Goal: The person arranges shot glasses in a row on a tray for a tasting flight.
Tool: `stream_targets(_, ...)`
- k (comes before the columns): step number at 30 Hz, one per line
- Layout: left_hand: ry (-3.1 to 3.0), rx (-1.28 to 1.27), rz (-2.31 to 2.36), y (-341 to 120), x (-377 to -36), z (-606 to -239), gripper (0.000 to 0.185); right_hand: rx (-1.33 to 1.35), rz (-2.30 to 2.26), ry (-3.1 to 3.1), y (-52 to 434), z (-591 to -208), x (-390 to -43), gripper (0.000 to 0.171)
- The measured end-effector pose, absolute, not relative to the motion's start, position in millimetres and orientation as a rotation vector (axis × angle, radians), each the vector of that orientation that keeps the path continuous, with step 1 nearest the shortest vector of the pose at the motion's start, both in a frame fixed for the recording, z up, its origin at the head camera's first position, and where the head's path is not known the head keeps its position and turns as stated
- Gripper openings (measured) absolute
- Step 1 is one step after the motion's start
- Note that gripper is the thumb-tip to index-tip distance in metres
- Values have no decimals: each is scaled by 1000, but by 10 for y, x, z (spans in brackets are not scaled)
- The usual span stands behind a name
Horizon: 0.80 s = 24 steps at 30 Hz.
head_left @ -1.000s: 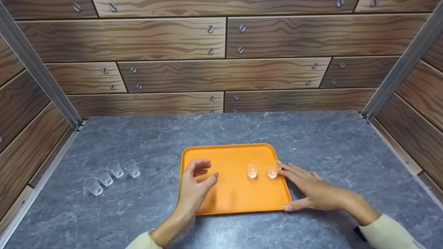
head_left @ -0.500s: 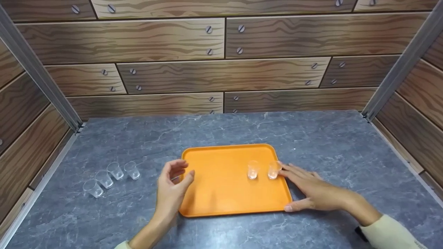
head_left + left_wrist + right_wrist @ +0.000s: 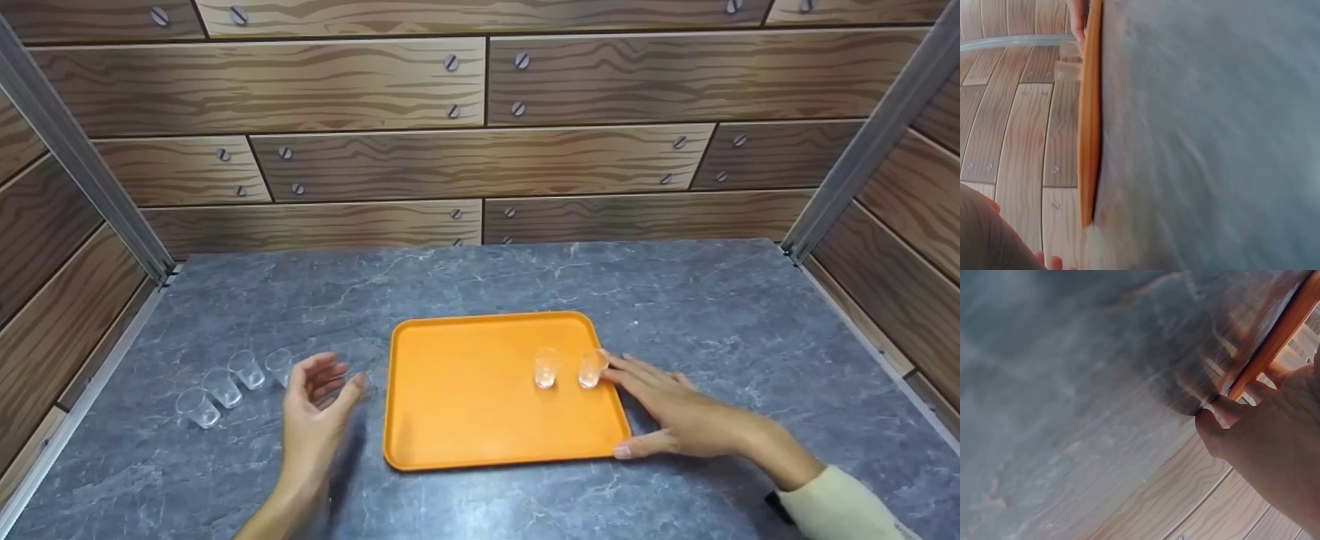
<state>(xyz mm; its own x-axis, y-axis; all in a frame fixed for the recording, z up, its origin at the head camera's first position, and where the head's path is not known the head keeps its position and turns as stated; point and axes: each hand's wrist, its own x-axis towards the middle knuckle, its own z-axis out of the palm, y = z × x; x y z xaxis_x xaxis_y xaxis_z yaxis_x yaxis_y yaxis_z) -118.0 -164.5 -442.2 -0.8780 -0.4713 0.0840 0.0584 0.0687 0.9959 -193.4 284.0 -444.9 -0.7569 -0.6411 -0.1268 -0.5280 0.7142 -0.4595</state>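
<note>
- Work surface: a grey marbled table (image 3: 712, 315) carries an orange tray (image 3: 465, 405) at centre, lying flat.
- On the tray: two small clear cups (image 3: 546, 367) stand upright side by side near its right edge, close together; whether they touch cannot be told.
- Off the tray: four more clear cups in a row (image 3: 225, 386) stand on the table, well left of the tray. The cup nearest the tray (image 3: 279, 365) is partly hidden by fingers.
- Left hand (image 3: 315, 416): hovers above the table between the tray and the row, fingers loosely spread, thumb apart, holding nothing. It is blurred, so contact with the nearest cup cannot be confirmed; it appears just beside it.
- Right hand (image 3: 675, 412): lies flat along the tray's right edge, fingers extended and relaxed, thumb (image 3: 1221, 410) against the near right corner. It grips nothing; fingertips are just beside the right-hand cup on the tray.
- Step in hand, as judged: fetching the next cup from the row for the tray, with the right hand steadying the tray.
- Next move calls for: closing thumb and fingers round the nearest cup only, without knocking its neighbours, lifting it upright, and setting it beside the two on the tray.
- Risk noted: the cups look light and closely spaced; a wide approach could topple one.
</note>
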Motion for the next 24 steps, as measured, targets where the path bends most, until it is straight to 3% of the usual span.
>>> stream_targets(24,-2153,720,-1770,-2255,-985,-4428,72,-898,-575,2645,2830,-4425,-1927,96)
